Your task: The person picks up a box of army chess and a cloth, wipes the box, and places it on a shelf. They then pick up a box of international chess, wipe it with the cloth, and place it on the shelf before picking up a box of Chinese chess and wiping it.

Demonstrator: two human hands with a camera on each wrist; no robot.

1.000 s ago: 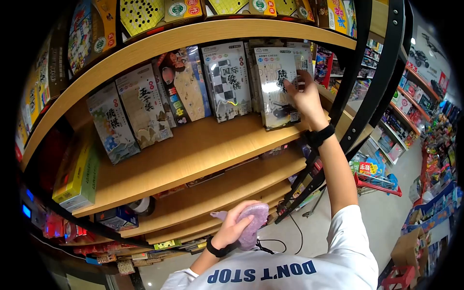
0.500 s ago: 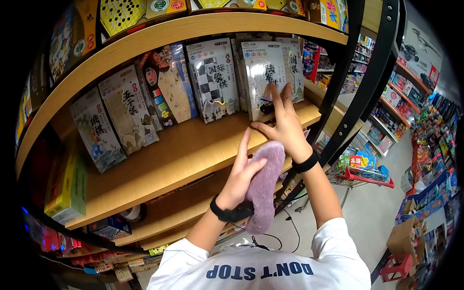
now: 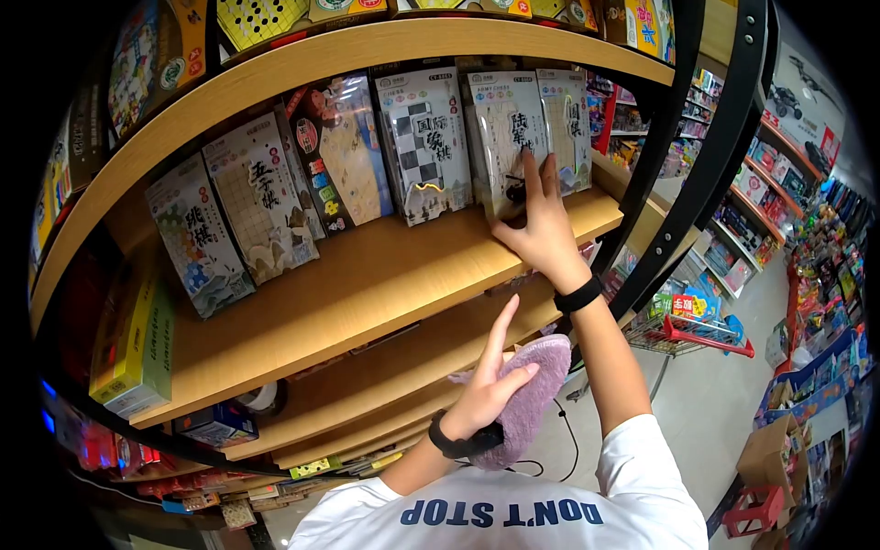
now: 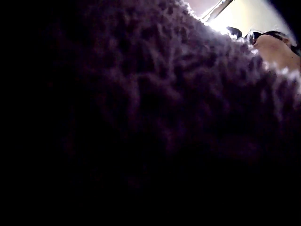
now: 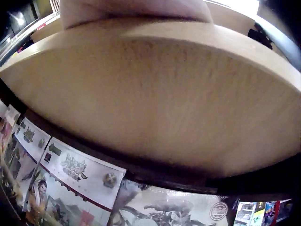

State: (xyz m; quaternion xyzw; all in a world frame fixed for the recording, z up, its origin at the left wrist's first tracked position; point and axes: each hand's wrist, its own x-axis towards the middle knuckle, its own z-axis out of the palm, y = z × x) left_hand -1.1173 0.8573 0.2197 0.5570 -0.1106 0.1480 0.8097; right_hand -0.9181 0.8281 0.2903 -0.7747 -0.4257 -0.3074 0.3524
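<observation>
In the head view my right hand [image 3: 539, 220] lies flat, fingers straight, against the lower front of a grey army chess box [image 3: 502, 119] standing at the right end of the wooden shelf [image 3: 367, 284]. My left hand [image 3: 495, 380] hangs lower, in front of the shelf below, with the thumb pressed over a fluffy purple cloth [image 3: 541, 394] and the index finger pointing up. That cloth [image 4: 164, 94] fills the left wrist view. The right wrist view shows the shelf's front edge [image 5: 155, 94] and printed boxes [image 5: 80, 169] under it.
More game boxes lean along the shelf back: a checkered chess box [image 3: 426, 137], a map-print box [image 3: 344, 151] and a white box [image 3: 257, 197]. A yellow-green box [image 3: 137, 353] lies at the left. Black uprights [image 3: 678, 183] stand at the right, with a red cart [image 3: 697, 335] in the aisle.
My left hand has dropped with the purple cloth from the shelf edge to below it. My right hand went from the box's top to flat on its lower front.
</observation>
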